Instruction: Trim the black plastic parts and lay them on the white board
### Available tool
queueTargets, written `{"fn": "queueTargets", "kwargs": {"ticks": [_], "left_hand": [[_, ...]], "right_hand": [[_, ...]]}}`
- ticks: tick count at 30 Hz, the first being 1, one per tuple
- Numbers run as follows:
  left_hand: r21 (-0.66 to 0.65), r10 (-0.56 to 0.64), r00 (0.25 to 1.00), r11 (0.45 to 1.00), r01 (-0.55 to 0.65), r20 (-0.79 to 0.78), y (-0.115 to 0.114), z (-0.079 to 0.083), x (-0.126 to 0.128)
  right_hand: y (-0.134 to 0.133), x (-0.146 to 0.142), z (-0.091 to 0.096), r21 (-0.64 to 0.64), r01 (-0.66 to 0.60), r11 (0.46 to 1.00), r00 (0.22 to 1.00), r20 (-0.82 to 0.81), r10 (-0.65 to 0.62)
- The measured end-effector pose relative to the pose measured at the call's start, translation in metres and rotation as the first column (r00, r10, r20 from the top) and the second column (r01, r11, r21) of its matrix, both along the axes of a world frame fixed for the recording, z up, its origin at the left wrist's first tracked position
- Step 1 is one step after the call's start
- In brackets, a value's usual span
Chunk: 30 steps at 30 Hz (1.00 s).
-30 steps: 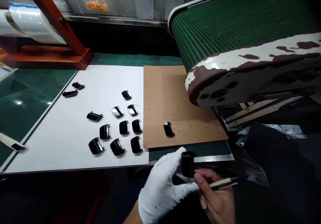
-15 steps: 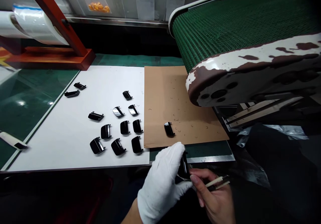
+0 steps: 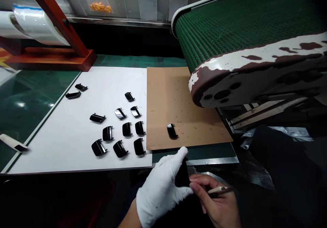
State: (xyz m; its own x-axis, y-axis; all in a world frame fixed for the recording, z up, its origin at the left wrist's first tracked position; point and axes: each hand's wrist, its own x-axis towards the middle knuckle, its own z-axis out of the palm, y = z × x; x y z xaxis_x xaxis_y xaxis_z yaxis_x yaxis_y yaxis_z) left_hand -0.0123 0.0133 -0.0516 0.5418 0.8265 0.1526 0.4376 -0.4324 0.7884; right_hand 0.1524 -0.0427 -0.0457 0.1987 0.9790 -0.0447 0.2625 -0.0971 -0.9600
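My left hand (image 3: 161,188), in a white glove, is closed around a glossy black plastic part (image 3: 182,175) in front of the table edge. Thin dark curled shavings cling to the glove. My bare right hand (image 3: 217,200) pinches a slim tool with a pale, dark-marked handle (image 3: 220,190); its tip is hidden by the fingers. The right fingertips are at the right edge of the part, close to the gloved thumb. A similar black part (image 3: 172,131) lies just beyond on a brown cardboard sheet (image 3: 163,95), among scattered curled shavings.
Several more black parts (image 3: 120,149) lie on a white sheet (image 3: 63,136) to the left. A green conveyor belt (image 3: 230,27) overhangs the cardboard at right. Film rolls (image 3: 38,25) on a reddish stand (image 3: 56,57) are at back left. A white-handled tool (image 3: 12,142) lies far left.
My left hand has shifted slightly left and down and tilted the black part, whose bright reflection is gone. My right hand has moved slightly left, its tool turned a little.
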Motion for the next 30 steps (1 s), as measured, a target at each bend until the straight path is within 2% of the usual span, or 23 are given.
{"fn": "queueTargets", "kwargs": {"ticks": [2, 4, 10, 13, 15, 19, 23, 26, 30], "left_hand": [[-0.009, -0.009, 1.000, 1.000, 0.009, -0.023, 0.001, -0.001, -0.002], [0.007, -0.012, 1.000, 1.000, 0.012, -0.016, 0.001, -0.001, -0.002], [0.020, 0.062, 0.995, 0.998, -0.064, 0.078, 0.000, 0.005, 0.000], [-0.015, 0.064, 0.993, 0.998, -0.063, 0.101, -0.001, 0.010, -0.001], [-0.027, 0.068, 0.990, 0.998, -0.065, 0.121, -0.002, 0.012, -0.001], [-0.022, 0.076, 0.986, 0.997, -0.073, 0.149, -0.003, 0.015, -0.001], [-0.002, 0.069, 0.985, 0.998, -0.070, 0.155, -0.003, 0.018, 0.002], [0.001, 0.081, 0.984, 0.997, -0.082, 0.159, -0.004, 0.021, 0.005], [-0.011, 0.070, 0.980, 0.998, -0.069, 0.187, -0.008, 0.025, 0.006]], "right_hand": [[0.002, 0.003, 0.001, 0.085, -0.072, 0.994, 0.995, 0.077, 0.065], [0.003, 0.005, -0.001, 0.114, -0.095, 0.989, 0.993, 0.077, 0.086], [0.002, 0.015, -0.009, -0.066, -0.086, 0.994, 0.957, -0.282, 0.064], [0.003, 0.026, -0.008, -0.133, -0.077, 0.988, 0.958, -0.283, 0.037], [0.005, 0.033, -0.004, -0.139, -0.131, 0.982, 0.962, -0.258, 0.092], [0.015, 0.045, 0.011, -0.052, -0.289, 0.956, 0.950, -0.141, 0.280], [0.026, 0.050, 0.034, -0.152, -0.409, 0.900, 0.899, 0.101, 0.426], [0.030, 0.047, 0.050, -0.227, -0.466, 0.855, 0.807, 0.288, 0.516], [0.034, 0.037, 0.065, -0.331, -0.501, 0.799, 0.623, 0.503, 0.599]]}}
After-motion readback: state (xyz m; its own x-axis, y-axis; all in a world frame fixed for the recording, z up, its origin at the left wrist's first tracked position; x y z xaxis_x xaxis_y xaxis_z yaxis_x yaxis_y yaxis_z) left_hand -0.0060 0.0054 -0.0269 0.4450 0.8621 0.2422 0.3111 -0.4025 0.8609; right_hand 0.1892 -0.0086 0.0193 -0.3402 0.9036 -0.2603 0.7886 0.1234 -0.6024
